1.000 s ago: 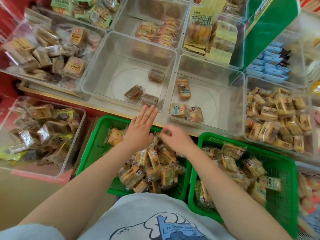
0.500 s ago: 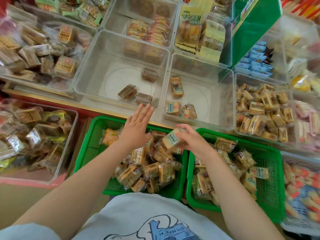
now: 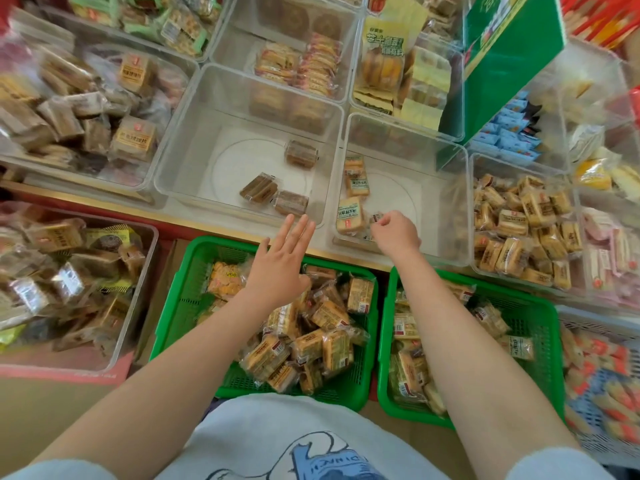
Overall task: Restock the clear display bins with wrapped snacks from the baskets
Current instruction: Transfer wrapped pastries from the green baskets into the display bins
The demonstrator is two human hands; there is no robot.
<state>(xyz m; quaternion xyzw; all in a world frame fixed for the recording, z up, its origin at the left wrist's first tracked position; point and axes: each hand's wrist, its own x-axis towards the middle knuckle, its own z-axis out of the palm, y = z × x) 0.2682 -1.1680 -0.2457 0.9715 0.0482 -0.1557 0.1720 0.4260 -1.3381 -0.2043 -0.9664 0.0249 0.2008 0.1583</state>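
My right hand point(image 3: 394, 233) is curled over the front of the right clear bin point(image 3: 440, 206), pinching a wrapped snack point(image 3: 376, 217) of which only a wrapper end shows. A green-labelled snack point(image 3: 349, 216) and two more lie in that bin beside it. With straight fingers and holding nothing, my left hand point(image 3: 282, 265) hovers flat above the left green basket point(image 3: 180, 306), which is piled with wrapped snacks point(image 3: 311, 344). The right green basket point(image 3: 540, 327) holds more, partly hidden by my right forearm. The middle clear bin point(image 3: 194, 168) holds three brown snacks.
Fuller clear bins surround these: brown cakes at the left point(image 3: 86, 126), yellow cakes at the right point(image 3: 519, 223), a low bin at the lower left point(image 3: 69, 271). A green carton point(image 3: 509, 64) leans at the upper right. A white basket point(image 3: 595, 375) sits at the far right.
My right hand lifted a snack from the left basket and carried it forward over the right bin's front. My left hand stayed flat above the basket.
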